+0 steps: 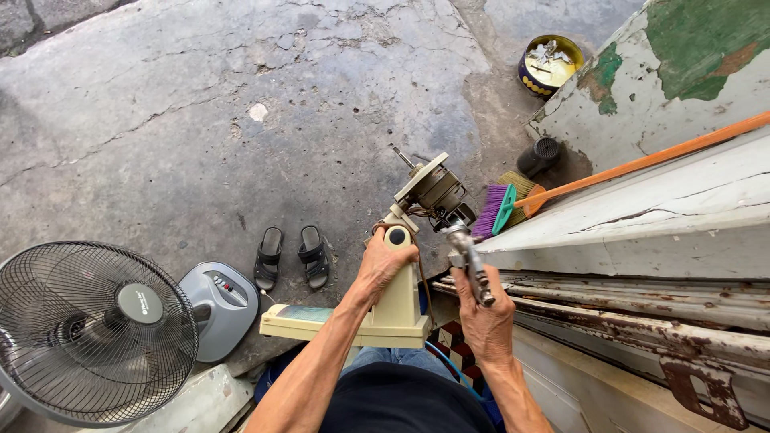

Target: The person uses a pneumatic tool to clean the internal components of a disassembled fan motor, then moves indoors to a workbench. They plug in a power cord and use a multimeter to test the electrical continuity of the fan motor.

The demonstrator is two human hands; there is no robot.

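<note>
both our hands are busy: left hand (385,261) is wrapped round the neck of a stripped fan body (393,305), cream plastic, held up over our lap, w/ the bare motor (437,190) and its shaft pointing away at the top. right hand (485,317) is closed on the grip of a metal blow gun (469,261), nozzle touching or just beside the motor's underside; can't tell which.

what could go wrong, as we judge it: the fan body is top-heavy and held by one hand only, so a slack grip could let the motor tip or drop to the concrete. loose wires (417,215) near the motor could snag on the nozzle. dust blown out may come back at our face, since we look straight down on it.

surface & room: no desk, we sit at a doorstep above a cracked concrete floor (241,104). on it: a pair of dark sandals (291,256), a whole standing fan (88,329) w/ its grey base (220,309) at left, a broom (513,204) w/ orange handle leaning on a peeling white ledge (642,208), a small dark cap-like object (539,156), a yellow tin (550,64) far right. rusty door rail (642,321) beside our right arm.
</note>
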